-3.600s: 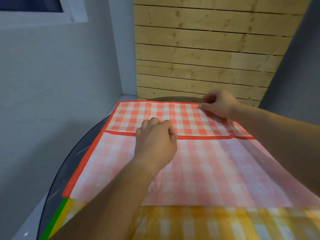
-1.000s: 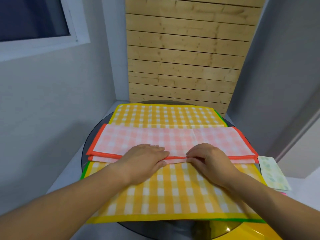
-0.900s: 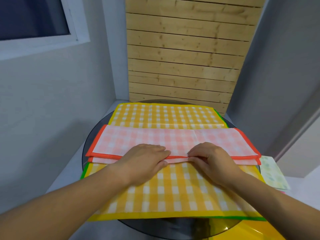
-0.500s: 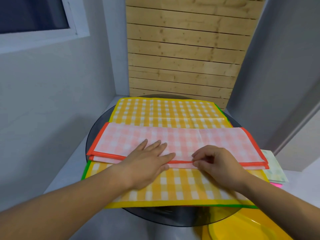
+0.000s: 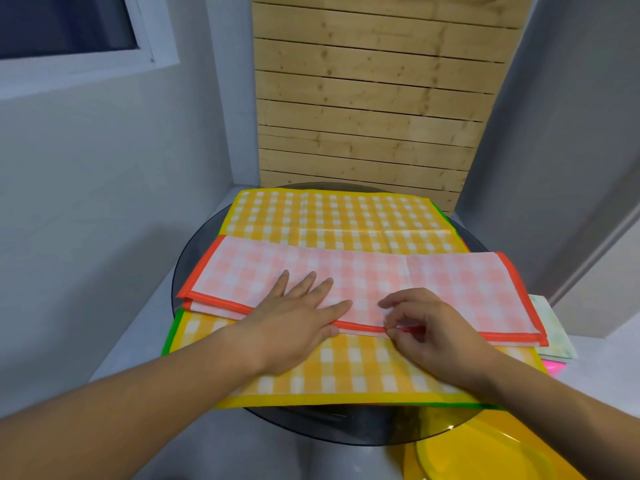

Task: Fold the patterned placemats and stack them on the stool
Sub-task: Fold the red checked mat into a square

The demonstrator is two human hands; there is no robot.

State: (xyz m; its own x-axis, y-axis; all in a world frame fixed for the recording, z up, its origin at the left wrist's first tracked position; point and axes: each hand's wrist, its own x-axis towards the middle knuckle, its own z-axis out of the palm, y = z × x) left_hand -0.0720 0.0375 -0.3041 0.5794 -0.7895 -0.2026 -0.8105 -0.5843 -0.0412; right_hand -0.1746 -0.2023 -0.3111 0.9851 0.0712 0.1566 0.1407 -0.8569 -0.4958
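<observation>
A red checked placemat (image 5: 450, 289), folded into a long strip with its pale underside up, lies across a flat yellow checked placemat (image 5: 339, 220) on a round dark glass table (image 5: 194, 251). My left hand (image 5: 298, 320) presses flat on the strip's near edge, fingers straight and spread. Just to its right, my right hand (image 5: 429, 327) pinches the strip's near red border between thumb and curled fingers. A green edge of another mat (image 5: 169, 337) shows under the yellow one at the left.
A pale green patterned mat (image 5: 554, 334) over a pink piece (image 5: 554, 368) sits at the table's right side. A yellow plastic stool (image 5: 485, 455) stands low at the bottom right. Grey walls flank a wooden slat panel (image 5: 367, 98) behind the table.
The red mat went from half open to a folded strip pulled toward me. In the last second my left hand flattened its fingers on it and my right hand began pinching the near border.
</observation>
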